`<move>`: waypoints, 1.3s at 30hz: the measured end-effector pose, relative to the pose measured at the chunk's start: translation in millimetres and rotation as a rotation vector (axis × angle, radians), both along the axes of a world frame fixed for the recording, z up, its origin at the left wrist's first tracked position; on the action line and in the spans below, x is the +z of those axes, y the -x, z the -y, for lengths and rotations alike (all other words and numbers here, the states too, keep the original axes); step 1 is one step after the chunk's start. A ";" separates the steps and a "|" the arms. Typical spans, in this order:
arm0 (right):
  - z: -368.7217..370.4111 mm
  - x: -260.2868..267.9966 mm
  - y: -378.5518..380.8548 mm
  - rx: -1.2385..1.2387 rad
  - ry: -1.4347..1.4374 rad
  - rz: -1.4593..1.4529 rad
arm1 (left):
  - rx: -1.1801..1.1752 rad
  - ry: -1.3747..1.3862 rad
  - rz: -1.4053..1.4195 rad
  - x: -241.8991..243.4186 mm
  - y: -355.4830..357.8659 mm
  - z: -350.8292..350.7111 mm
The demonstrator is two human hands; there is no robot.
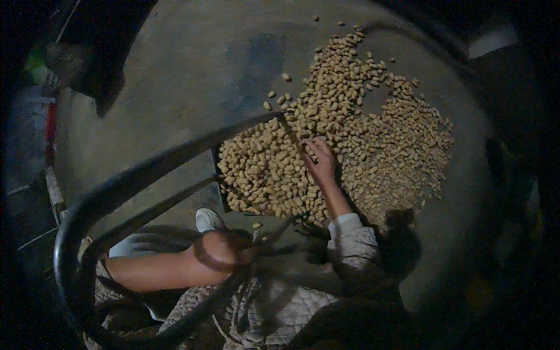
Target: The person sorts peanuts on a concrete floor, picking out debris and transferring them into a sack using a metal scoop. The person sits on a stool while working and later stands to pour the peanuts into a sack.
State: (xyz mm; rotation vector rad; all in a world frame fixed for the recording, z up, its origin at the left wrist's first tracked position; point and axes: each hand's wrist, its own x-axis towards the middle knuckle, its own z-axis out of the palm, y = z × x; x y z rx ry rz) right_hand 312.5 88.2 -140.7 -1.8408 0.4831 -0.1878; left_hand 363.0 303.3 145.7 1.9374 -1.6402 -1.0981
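My right hand [323, 161] reaches over the peanuts at the right edge of a dark tray-like scoop [215, 162], with its fingers apart and slightly curled. Unshelled peanuts [262, 168] heap the scoop. Beyond its right edge, a wide spread of loose peanuts [385, 140] covers the floor. A dark tubular metal handle [144, 175] runs from the scoop and bends round at the lower left. My left hand [218, 249] is bent at the end of my bare forearm, in front of my body. Its fingers are hidden in shade, so its grip is unclear.
The concrete floor [183, 74] is dimly lit, with dark shadows across it. A few stray peanuts [286, 77] lie apart from the pile. A white shoe [210, 219] stands just below the scoop. Unclear dark objects [78, 65] occupy the upper left.
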 end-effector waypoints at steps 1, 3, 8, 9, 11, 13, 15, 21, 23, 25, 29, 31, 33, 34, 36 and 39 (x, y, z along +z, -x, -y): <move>-6.7 -3.1 -1.4 0.015 -0.045 0.007 | -0.006 0.014 -0.008 -2.0 -0.6 -0.7; -35.9 -4.6 -8.8 0.056 0.031 0.037 | 0.028 -0.017 -0.014 0.9 1.7 1.0; -102.3 11.6 -42.1 0.106 -0.403 0.174 | 0.014 0.027 -0.003 2.6 -0.2 3.3; -113.0 35.1 -49.9 0.206 -0.142 0.189 | 0.024 0.019 -0.004 2.2 0.7 -0.6; -128.8 55.7 -59.5 0.293 0.094 0.220 | 0.017 -0.028 -0.029 5.4 -1.2 0.8; -133.7 66.1 -63.6 0.316 0.003 0.397 | -0.003 -0.035 -0.022 9.9 -3.2 5.7; -123.8 72.3 -57.3 0.349 -0.081 0.462 | -0.033 -0.002 0.013 11.3 -4.2 11.3; -32.6 52.3 13.9 0.081 0.139 0.387 | 0.150 0.006 -0.128 13.1 -3.7 15.1; 10.2 25.9 54.6 -0.185 0.094 0.298 | 0.122 -0.036 -0.142 7.6 -2.2 11.5; 46.3 10.2 100.5 -0.459 0.207 0.159 | 0.105 -0.048 -0.149 13.5 -4.3 15.1; 72.8 -13.8 146.5 -0.520 0.680 -0.269 | 0.146 -0.089 -0.303 -3.7 3.3 -3.6; 63.4 -28.9 147.3 -0.424 0.734 -0.298 | 0.045 0.026 -0.126 7.4 -4.3 13.5; 45.5 -40.5 127.2 -0.289 0.783 -0.087 | 0.029 0.012 -0.060 13.3 -3.8 18.0; 36.0 -24.0 109.3 -0.242 0.605 -0.081 | 0.047 -0.026 -0.054 15.6 -3.4 17.1; 6.3 -8.0 79.1 -0.238 0.309 0.022 | 0.108 -0.087 -0.157 17.8 -4.0 15.8; -15.6 6.1 53.6 -0.033 0.344 0.050 | 0.183 -0.182 -0.279 16.1 -0.9 9.5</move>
